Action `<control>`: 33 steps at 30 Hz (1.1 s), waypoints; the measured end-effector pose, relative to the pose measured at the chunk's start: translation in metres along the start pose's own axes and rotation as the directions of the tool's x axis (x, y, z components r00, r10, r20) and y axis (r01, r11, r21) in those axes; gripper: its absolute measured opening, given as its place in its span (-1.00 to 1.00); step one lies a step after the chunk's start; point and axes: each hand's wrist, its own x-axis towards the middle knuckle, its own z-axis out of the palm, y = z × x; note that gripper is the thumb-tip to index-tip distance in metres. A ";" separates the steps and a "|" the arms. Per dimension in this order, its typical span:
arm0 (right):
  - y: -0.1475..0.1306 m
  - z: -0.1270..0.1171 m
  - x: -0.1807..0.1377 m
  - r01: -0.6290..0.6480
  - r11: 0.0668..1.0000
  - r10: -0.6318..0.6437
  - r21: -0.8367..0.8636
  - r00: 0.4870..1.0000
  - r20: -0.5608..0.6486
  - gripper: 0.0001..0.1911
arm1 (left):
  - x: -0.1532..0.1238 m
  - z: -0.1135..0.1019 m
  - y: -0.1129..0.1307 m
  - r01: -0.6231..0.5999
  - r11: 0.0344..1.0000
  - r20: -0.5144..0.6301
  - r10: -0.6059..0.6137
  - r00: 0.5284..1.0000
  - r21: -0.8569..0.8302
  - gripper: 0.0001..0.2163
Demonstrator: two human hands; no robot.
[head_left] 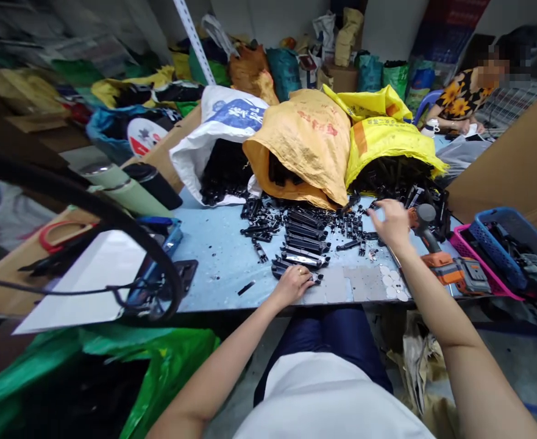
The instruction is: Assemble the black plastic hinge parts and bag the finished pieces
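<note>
My left hand (292, 285) rests on the table's near side, its fingers closed over the nearest long black plastic part (314, 278). Beyond it, similar long black parts (305, 230) lie side by side in a row. My right hand (392, 222) is farther out, over the scattered pieces in front of the yellow sack. Its thumb and forefinger close around a small black part (372, 207), which is mostly hidden. Small black parts (354, 224) are strewn between the hands. An orange and black cordless drill (451, 271) lies right of my right forearm.
White (190, 155), orange (302, 137) and yellow (391, 143) sacks of black parts open toward me. Grey plates (364, 284) and round discs (392, 281) line the front edge. Baskets (501, 244) stand right, a green bag (177, 353) below left. A co-worker (464, 100) sits back right.
</note>
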 end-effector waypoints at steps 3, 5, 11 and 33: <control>-0.066 0.050 0.029 0.276 0.948 -0.312 0.158 0.899 0.307 -0.72 | -0.003 -0.005 0.014 0.146 0.988 -0.037 -0.148 0.988 -0.056 -0.81; -0.100 0.079 0.045 0.325 0.932 -0.363 0.164 0.805 0.469 -0.72 | -0.011 -0.006 0.028 0.261 0.951 -0.104 -0.280 0.954 -0.165 -0.75; -0.127 0.118 0.066 0.319 0.932 -0.356 0.171 0.726 0.588 -0.73 | -0.038 -0.002 0.050 0.556 0.427 0.075 -0.742 0.666 -0.713 -0.66; -0.110 0.112 0.015 -0.443 0.738 -0.278 0.509 0.487 0.828 -0.40 | 0.021 -0.012 0.048 -0.043 -0.422 0.411 -0.899 0.151 -0.906 -0.70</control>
